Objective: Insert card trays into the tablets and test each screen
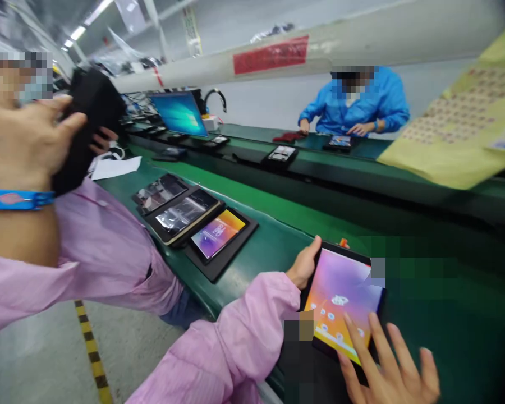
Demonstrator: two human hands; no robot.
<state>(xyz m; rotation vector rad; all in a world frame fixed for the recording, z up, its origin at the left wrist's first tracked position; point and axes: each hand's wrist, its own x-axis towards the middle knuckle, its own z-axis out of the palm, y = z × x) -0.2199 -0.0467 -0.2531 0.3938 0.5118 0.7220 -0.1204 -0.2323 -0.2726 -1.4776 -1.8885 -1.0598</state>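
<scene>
A tablet (340, 297) with a black frame and a lit pink-and-orange screen is near the edge of the green bench (273, 241). My left hand (305, 264) grips its left edge, thumb up, coming from a pink sleeve (252, 331). My right hand (387, 365) spreads its fingers over the tablet's lower right corner and holds nothing I can see. Several more tablets (217, 234) lie on black mats to the left. At far left, a co-worker's hand (29, 134) with a blue wristband (17, 199) holds a black tablet case (88, 123).
A co-worker in blue (357, 101) sits across the bench with more tablets. A monitor (179, 114) stands at its far end. A yellow dotted sheet (458, 123) hangs at right, below a white overhead pipe (269, 56). Yellow-black tape (90, 342) marks the floor.
</scene>
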